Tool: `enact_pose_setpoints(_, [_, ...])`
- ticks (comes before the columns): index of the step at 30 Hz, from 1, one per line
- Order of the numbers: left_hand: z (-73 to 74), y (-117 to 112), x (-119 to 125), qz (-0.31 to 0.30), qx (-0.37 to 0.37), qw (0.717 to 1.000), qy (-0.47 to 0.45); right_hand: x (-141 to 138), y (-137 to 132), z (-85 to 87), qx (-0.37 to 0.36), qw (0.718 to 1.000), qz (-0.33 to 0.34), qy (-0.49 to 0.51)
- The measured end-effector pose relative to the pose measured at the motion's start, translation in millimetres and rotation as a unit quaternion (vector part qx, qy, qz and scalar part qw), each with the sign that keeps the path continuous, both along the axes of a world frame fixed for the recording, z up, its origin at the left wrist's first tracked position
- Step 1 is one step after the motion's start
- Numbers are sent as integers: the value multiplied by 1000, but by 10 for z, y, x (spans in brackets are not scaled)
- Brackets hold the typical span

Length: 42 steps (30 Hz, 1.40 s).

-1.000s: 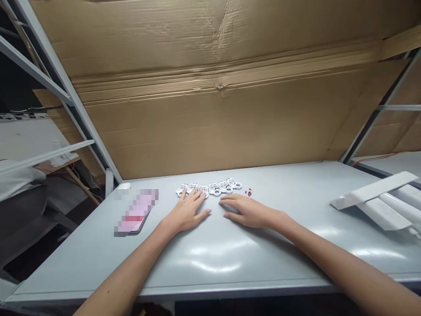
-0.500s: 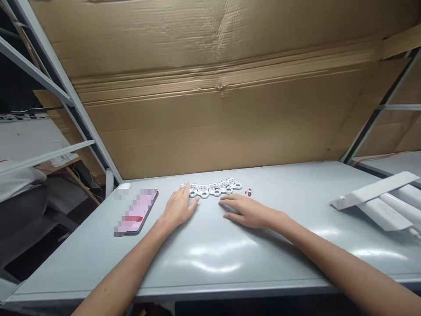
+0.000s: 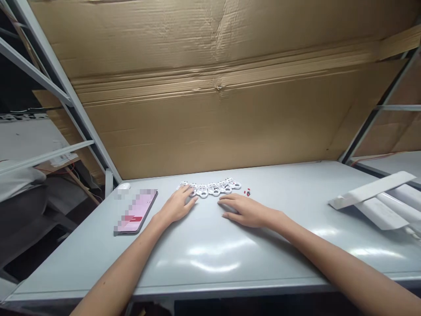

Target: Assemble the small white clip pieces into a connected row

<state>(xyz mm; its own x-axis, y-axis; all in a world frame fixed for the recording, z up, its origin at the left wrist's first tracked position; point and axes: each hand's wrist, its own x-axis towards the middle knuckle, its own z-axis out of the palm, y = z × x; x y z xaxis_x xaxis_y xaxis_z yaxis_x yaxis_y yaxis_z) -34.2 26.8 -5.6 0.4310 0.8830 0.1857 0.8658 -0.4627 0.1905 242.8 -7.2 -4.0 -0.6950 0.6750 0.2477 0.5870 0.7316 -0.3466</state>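
A curved row of several small white parts, each with a ring at its near side, lies toward the back of the table. My left hand rests at the row's left end, fingers apart, its fingertips over the leftmost parts and partly hiding them. Whether it presses on them I cannot tell. Palm down on the table, my right hand lies just in front of the row's right half, fingers spread and holding nothing. Beyond that hand are a few tiny red and black pieces, too small to name.
A phone lies left of my left hand, with a small white object behind it. White box-like pieces sit at the right. Cardboard walls the back of the grey table; metal frame posts flank it.
My left hand's fingers have lowered and shifted slightly left, uncovering more of the leftmost white parts. My right hand has hardly moved.
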Motion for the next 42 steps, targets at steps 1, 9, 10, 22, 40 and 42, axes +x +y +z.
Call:
enact_pose_setpoints(1, [-2, -3, 0, -4, -1, 1000, 6, -1, 0, 0, 1, 1000, 0, 2])
enact_pose_setpoints(9, [14, -92, 79, 12, 3, 998, 58, 6, 3, -1, 3, 1000, 5, -1])
enact_pose_setpoints(10, [19, -111, 98, 19, 1, 998, 60, 8, 2, 4, 3, 1000, 5, 1])
enact_pose_setpoints(22, [-3, -220, 224, -29, -12, 999, 45, -78, 76, -171, 57, 998, -36, 12])
enact_pose_setpoints(40, [-37, -208, 217, -46, -42, 997, 55, -73, -25, 36, 61, 998, 27, 17])
enact_pose_setpoints(42, [-43, -210, 219, -48, -32, 997, 57, -88, -17, -2, 76, 996, 18, 40])
